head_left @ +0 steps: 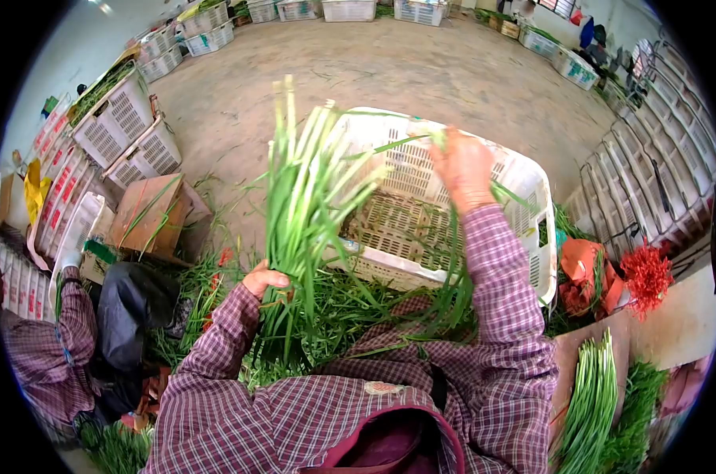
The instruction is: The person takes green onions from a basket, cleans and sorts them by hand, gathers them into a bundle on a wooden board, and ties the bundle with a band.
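Observation:
My left hand (265,279) is closed around a thick bunch of garlic chives (303,197), with the pale cut ends pointing up and away from me. Long green leaves hang below that grip toward my lap. My right hand (461,166), slightly blurred, is raised over the white plastic crate (541,237). Its fingers are closed on a few green chive strands (405,142) that stick out to the left, with more leaves trailing below the wrist. Soil and leaf scraps cover the crate's slotted bottom. Loose leaves (374,300) pile up between the crate and my lap.
Stacked crates (113,118) and a cardboard box (148,213) stand to the left, beside a co-worker's sleeve (73,316). On the right are more stacked crates (642,150), red ties (646,276) and a laid-out pile of chives (587,395). Filled crates line the far wall.

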A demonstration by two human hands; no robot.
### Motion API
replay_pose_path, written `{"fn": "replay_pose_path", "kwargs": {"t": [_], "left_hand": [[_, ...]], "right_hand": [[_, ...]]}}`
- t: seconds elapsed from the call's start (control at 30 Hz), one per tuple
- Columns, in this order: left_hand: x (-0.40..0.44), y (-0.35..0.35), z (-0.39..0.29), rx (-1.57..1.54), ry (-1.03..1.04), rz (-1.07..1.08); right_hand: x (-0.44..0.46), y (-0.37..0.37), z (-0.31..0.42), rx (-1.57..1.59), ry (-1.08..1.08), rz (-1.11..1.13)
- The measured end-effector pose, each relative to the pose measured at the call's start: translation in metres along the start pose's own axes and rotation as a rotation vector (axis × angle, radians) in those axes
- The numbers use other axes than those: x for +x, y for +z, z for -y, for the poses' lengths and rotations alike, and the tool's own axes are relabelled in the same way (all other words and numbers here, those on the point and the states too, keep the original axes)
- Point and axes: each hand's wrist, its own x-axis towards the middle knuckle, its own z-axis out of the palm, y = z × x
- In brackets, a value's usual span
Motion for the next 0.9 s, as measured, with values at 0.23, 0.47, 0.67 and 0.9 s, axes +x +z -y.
{"fn": "replay_pose_path", "kwargs": {"t": [0.23, 0.47, 0.67, 0.9], "left_hand": [[-0.004, -0.029, 0.010, -0.155, 0.129, -0.019], [0.003, 0.022, -0.020, -0.031, -0.005, -0.016], [0.025, 0.015, 0.017, -0.186, 0.059, 0.174], [0.028, 0.047, 0.012, -0.398, 0.043, 0.122]], "right_hand": [[-0.020, -0.006, 0.011, 0.821, 0.483, 0.295], [-0.025, 0.023, 0.075, 1.482, 0.521, 0.540], [-0.025, 0.000, 0.099, 1.429, 0.588, 0.246], [-0.040, 0.008, 0.096, 1.666, 0.585, 0.021]]}}
